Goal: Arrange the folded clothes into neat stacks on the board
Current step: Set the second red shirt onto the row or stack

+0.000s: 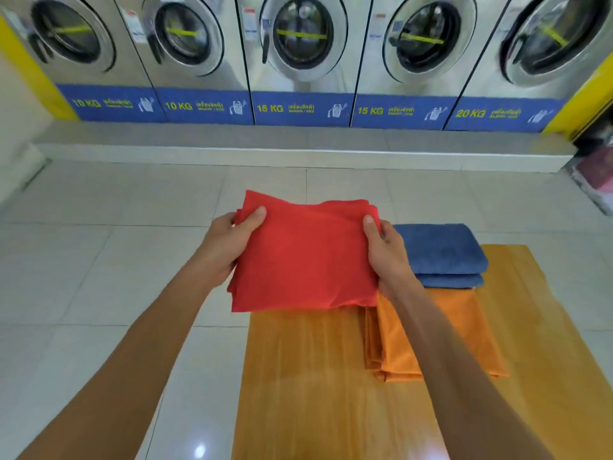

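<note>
A folded red cloth [305, 257] hangs in the air above the far left part of the wooden board [308, 376]. My left hand [229, 242] grips its left edge and my right hand [386, 250] grips its right edge, thumbs on top. On the board to the right lies a folded orange cloth [464, 333], partly hidden by my right forearm. Behind it sits a stack of two folded blue towels [441, 250] at the board's far edge.
The board lies on a pale tiled floor [99, 260]. A row of several front-loading washing machines [302, 54] on a low grey step [265, 144] lines the back. Something pink and dark [593, 167] stands at the far right.
</note>
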